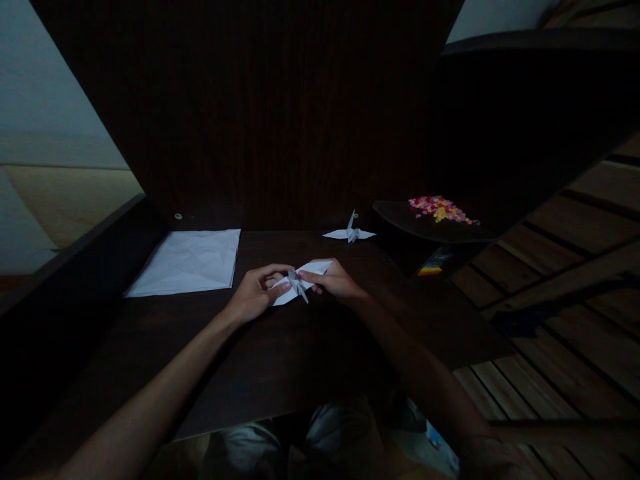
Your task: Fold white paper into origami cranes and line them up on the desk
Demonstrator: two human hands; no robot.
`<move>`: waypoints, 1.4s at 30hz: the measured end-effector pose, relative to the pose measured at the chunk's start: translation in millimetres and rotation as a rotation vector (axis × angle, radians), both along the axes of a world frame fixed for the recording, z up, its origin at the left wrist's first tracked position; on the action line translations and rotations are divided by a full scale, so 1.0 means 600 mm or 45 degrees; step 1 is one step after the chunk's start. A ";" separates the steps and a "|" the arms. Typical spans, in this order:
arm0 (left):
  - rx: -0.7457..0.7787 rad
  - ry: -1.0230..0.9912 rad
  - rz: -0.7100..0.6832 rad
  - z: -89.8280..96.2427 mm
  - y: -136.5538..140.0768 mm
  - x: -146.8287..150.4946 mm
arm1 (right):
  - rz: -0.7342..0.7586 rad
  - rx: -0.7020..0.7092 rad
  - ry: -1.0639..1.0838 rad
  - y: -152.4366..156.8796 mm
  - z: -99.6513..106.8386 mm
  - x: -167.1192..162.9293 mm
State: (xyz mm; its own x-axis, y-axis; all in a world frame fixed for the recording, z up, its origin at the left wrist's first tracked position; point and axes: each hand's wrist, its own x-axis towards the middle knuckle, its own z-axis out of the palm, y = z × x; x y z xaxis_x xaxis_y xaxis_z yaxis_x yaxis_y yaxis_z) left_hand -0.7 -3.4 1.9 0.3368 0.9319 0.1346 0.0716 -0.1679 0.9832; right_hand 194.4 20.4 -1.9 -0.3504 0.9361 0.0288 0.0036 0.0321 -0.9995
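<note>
Paper, half folded into a crane-like shape, sits pinched between both hands just above the near middle of the dark desk. The left hand has thumb and fingers clamped on its left side, and the right hand has fingers closed on the right wing. To shape it well, I judge both grips should stay close to the crease and pull evenly, since thin paper tears at the central points. A finished paper crane stands farther back, and a stack of white sheets lies to the far left. Bright confetti-like bits rest on a shelf at the right.
</note>
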 end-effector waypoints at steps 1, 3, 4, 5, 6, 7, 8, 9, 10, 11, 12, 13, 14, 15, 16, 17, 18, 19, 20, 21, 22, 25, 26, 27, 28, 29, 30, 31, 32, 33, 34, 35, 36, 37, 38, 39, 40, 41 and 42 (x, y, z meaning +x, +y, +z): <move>0.002 -0.007 0.001 0.000 0.001 0.000 | -0.002 -0.009 0.013 0.001 -0.001 0.001; -0.001 -0.029 0.013 -0.001 0.002 0.000 | -0.016 -0.028 0.036 0.003 -0.001 0.002; -0.006 -0.039 0.019 -0.001 0.002 0.001 | -0.023 -0.037 0.046 0.004 -0.002 0.003; -0.013 -0.046 0.024 -0.001 0.002 0.001 | -0.029 -0.047 0.054 0.005 -0.002 0.003; -0.021 -0.051 0.024 0.000 0.002 0.001 | -0.033 -0.056 0.059 0.005 -0.001 0.004; -0.031 -0.055 0.021 0.000 0.002 0.001 | -0.035 -0.068 0.062 0.006 -0.001 0.004; -0.042 -0.059 0.015 0.001 0.002 0.001 | -0.034 -0.080 0.067 0.006 0.000 0.005; -0.053 -0.066 0.013 0.001 0.002 0.001 | -0.033 -0.092 0.075 0.007 0.000 0.005; -0.067 -0.074 0.014 0.001 0.002 0.001 | -0.034 -0.108 0.082 0.007 0.001 0.006; -0.082 -0.081 0.019 0.001 0.002 0.000 | -0.035 -0.125 0.089 0.007 0.001 0.006; -0.098 -0.084 0.025 0.000 0.002 0.000 | -0.039 -0.143 0.094 0.007 0.002 0.006; -0.112 -0.085 0.033 -0.001 0.003 0.000 | -0.042 -0.159 0.098 0.007 0.002 0.007; -0.122 -0.084 0.041 -0.002 0.004 0.000 | -0.042 -0.172 0.100 0.007 0.001 0.007; -0.128 -0.083 0.046 -0.003 0.005 -0.001 | -0.040 -0.182 0.101 0.007 0.001 0.007; -0.131 -0.085 0.049 -0.005 0.006 -0.001 | -0.036 -0.187 0.104 0.008 0.000 0.008; -0.133 -0.089 0.050 -0.006 0.006 -0.001 | -0.032 -0.189 0.106 0.008 -0.001 0.008; -0.137 -0.094 0.050 -0.007 0.007 -0.001 | -0.029 -0.190 0.110 0.009 -0.001 0.009; -0.144 -0.097 0.049 -0.008 0.008 -0.001 | -0.027 -0.192 0.111 0.009 -0.002 0.009; -0.154 -0.100 0.048 -0.009 0.008 -0.001 | -0.031 -0.195 0.112 0.009 -0.002 0.009; -0.165 -0.101 0.048 -0.009 0.008 -0.001 | -0.036 -0.198 0.113 0.010 -0.002 0.009; -0.174 -0.101 0.048 -0.009 0.008 -0.001 | -0.041 -0.202 0.113 0.010 -0.002 0.009; -0.194 -0.102 0.050 -0.008 0.008 -0.001 | -0.057 -0.216 0.106 0.010 0.000 0.010; -0.200 -0.103 0.051 -0.008 0.008 -0.001 | -0.060 -0.216 0.105 0.009 0.002 0.010; -0.208 -0.101 0.051 -0.008 0.008 -0.001 | -0.063 -0.215 0.104 0.009 0.003 0.010; -0.217 -0.099 0.052 -0.007 0.008 -0.001 | -0.067 -0.212 0.103 0.009 0.003 0.010; -0.225 -0.094 0.053 -0.007 0.008 -0.001 | -0.072 -0.207 0.102 0.009 0.004 0.011; -0.230 -0.087 0.054 -0.007 0.008 -0.001 | -0.077 -0.202 0.099 0.009 0.004 0.011; -0.233 -0.081 0.054 -0.008 0.008 -0.001 | -0.079 -0.198 0.096 0.009 0.004 0.011; -0.235 -0.077 0.053 -0.008 0.008 -0.001 | -0.078 -0.195 0.093 0.009 0.003 0.012; -0.237 -0.075 0.050 -0.009 0.009 -0.001 | -0.073 -0.196 0.089 0.010 0.002 0.012; -0.240 -0.076 0.046 -0.010 0.009 -0.001 | -0.069 -0.201 0.088 0.011 0.001 0.012; -0.244 -0.076 0.041 -0.011 0.009 -0.002 | -0.068 -0.212 0.091 0.012 -0.001 0.011; -0.251 -0.075 0.037 -0.012 0.009 -0.002 | -0.068 -0.222 0.098 0.013 -0.003 0.011; -0.258 -0.074 0.035 -0.012 0.009 -0.002 | -0.071 -0.230 0.107 0.014 -0.005 0.011; -0.266 -0.072 0.036 -0.012 0.009 -0.003 | -0.073 -0.234 0.115 0.016 -0.007 0.012; -0.275 -0.069 0.036 -0.012 0.009 -0.003 | -0.072 -0.234 0.119 0.017 -0.009 0.012; -0.284 -0.064 0.035 -0.011 0.009 -0.003 | -0.068 -0.228 0.115 0.019 -0.011 0.013; -0.294 -0.058 0.032 -0.009 0.009 -0.003 | -0.060 -0.221 0.103 0.020 -0.012 0.014; -0.304 -0.054 0.029 -0.008 0.008 -0.003 | -0.051 -0.214 0.088 0.021 -0.013 0.015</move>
State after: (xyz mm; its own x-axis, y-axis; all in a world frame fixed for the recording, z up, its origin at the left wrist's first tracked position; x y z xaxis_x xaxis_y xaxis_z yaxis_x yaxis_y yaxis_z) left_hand -2.2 1.7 -2.9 0.3144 0.9462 -0.0768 0.0302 0.0709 0.9970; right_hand 203.3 32.8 -9.7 -0.3157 0.9429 -0.1065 -0.0673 -0.1342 -0.9887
